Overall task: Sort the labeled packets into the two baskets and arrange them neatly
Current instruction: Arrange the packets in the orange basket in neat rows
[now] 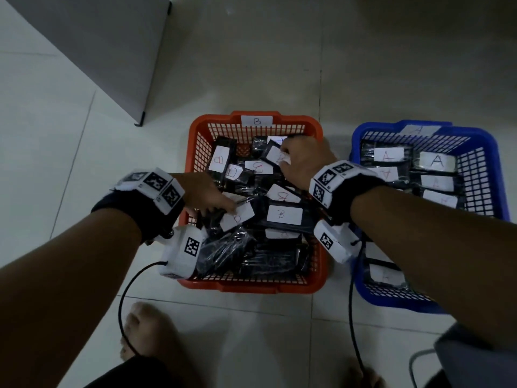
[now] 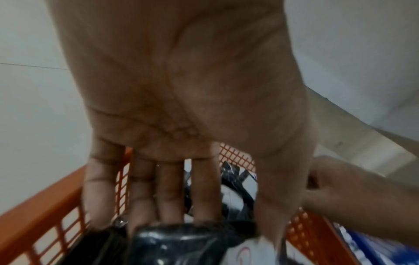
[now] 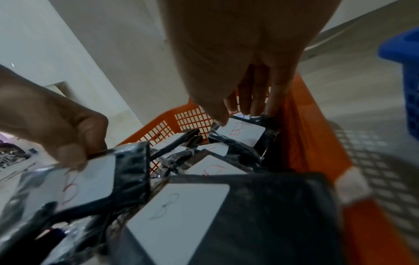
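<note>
1. Bare feet (image 1: 145, 329) on the tiled floor (image 1: 56, 149), nearest the camera; black cables run back from both wrist rigs.
2. Orange basket (image 1: 253, 284) in front of the feet, tagged "B" on its far rim, full of black packets w/ white "B" labels, lying jumbled at mixed angles.
3. L hand (image 1: 205, 196) inside the near-left part of the orange basket, thumb and fingers pinching a black packet (image 1: 237, 217) by its label end, packet tilted up off the pile.
4. R hand (image 1: 303, 161) further in, at the far-right part, fingers and thumb pinching another B packet (image 3: 243, 133) beside the basket wall.
5. Blue basket (image 1: 492, 169) to the right, just beside the orange one, holds "A" packets (image 1: 436, 161) lying flat in rough rows.
6. Grey cabinet (image 1: 112, 46) stands far left, beyond the baskets.
</note>
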Tool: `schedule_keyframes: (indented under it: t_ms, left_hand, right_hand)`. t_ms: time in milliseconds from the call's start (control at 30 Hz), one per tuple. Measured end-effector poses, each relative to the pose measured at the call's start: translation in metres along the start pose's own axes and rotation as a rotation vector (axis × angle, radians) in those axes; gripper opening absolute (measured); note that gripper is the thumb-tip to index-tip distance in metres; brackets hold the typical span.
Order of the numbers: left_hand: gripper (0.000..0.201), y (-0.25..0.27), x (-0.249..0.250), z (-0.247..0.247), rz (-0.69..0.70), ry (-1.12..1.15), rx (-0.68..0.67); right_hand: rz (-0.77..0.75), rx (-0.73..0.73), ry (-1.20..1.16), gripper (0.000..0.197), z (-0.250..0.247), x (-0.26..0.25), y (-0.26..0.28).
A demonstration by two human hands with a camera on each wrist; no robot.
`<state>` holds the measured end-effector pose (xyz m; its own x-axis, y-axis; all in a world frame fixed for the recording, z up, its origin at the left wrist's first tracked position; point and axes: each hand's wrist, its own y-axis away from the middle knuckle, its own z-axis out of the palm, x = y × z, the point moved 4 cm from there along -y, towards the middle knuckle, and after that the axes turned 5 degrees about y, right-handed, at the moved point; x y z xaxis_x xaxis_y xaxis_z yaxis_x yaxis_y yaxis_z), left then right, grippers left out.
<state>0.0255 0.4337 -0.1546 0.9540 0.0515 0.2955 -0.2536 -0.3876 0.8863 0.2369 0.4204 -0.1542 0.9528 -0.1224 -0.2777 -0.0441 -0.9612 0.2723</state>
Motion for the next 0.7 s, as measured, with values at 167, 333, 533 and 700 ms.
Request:
schedule_keyframes:
  t_ms: [167,333,533,700]
  left_hand:
    - [0.065,-0.008,0.011,0.003,0.226,-0.279,0.283]
    - [0.033,-0.003,0.012,-0.004,0.558,-0.309,0.713]
    - [0.061,-0.002,-0.013,-0.022,0.314,0.077,1.131]
    - [0.052,-0.022,-0.024,-0.013,0.094,0.475,0.896]
  right_hand:
    - [0.026,-0.133,0.059,0.02,0.015,-0.004,-0.015]
    - [-0.021,-0.144,0.098,0.022,0.03,-0.006,-0.013]
    - [-0.107,-0.153,0.111,0.025,0.031,-0.002,-0.01]
    - [-0.131,-0.203,0.141,0.028,0.026,-0.002,-0.014]
